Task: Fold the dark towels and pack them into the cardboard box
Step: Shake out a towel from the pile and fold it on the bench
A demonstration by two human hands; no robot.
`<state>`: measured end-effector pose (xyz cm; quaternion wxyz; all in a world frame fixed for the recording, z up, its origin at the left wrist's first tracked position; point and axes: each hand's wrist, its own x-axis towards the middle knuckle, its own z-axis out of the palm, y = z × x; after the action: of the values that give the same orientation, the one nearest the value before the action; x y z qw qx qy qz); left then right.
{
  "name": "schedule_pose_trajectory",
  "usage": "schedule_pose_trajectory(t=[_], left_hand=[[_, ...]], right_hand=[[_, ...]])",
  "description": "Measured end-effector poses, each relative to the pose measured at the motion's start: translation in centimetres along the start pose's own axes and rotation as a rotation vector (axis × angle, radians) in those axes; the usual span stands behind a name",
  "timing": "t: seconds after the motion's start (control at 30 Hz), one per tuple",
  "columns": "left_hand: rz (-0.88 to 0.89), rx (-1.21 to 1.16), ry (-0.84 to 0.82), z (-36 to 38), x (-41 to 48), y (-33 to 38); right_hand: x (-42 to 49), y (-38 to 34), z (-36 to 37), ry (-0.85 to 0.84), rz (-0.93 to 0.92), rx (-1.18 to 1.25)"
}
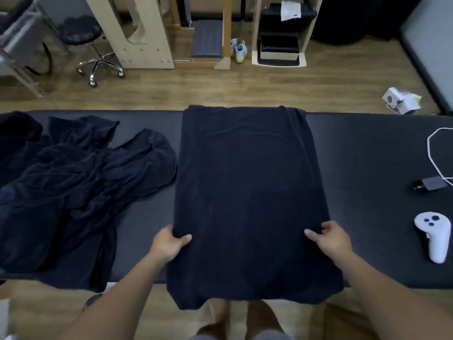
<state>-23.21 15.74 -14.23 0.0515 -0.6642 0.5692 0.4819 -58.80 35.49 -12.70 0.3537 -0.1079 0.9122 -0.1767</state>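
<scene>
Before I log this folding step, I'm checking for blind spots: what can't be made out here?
All in the head view:
- spread towel: layer count, lost in the dark cloth.
- left grip: fingers hidden under that towel's edge.
- towel pile: cut by the left edge; number unclear.
- white cable: runs off the right edge.
- cardboard box: cannot be identified.
</scene>
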Motion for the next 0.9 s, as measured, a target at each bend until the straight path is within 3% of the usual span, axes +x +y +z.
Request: schedule_pose_trajectory(t=[0.27, 0.43, 0.53, 0.73, 0.9], left_hand=[[-0.175, 0.182, 0.017, 1.7, -3.4, -4.9], [-0.259, 0.446, -0.225, 2.3, -5.8, -7.7], [-0.272, 0.403, -0.204, 1.2, -4.8, -5.0], [-0.177, 0.021, 0.069, -1.3, 0.4, 2.6], [-0.128, -0.166, 0.181, -0.7, 4.2, 7.3]], right_hand=[[0.0, 6.7, 1.3, -0.167, 0.033, -0.242], [-4.3, 11.2, 1.1, -0.314, 0.039, -0.249], [-3.7, 9.1, 0.6, -0.354, 0.041, -0.187], [2.2, -3.0, -2.3, -0.161, -0.055, 0.106], [7.1, -8.2, -2.6, -0.254, 0.001, 0.359]])
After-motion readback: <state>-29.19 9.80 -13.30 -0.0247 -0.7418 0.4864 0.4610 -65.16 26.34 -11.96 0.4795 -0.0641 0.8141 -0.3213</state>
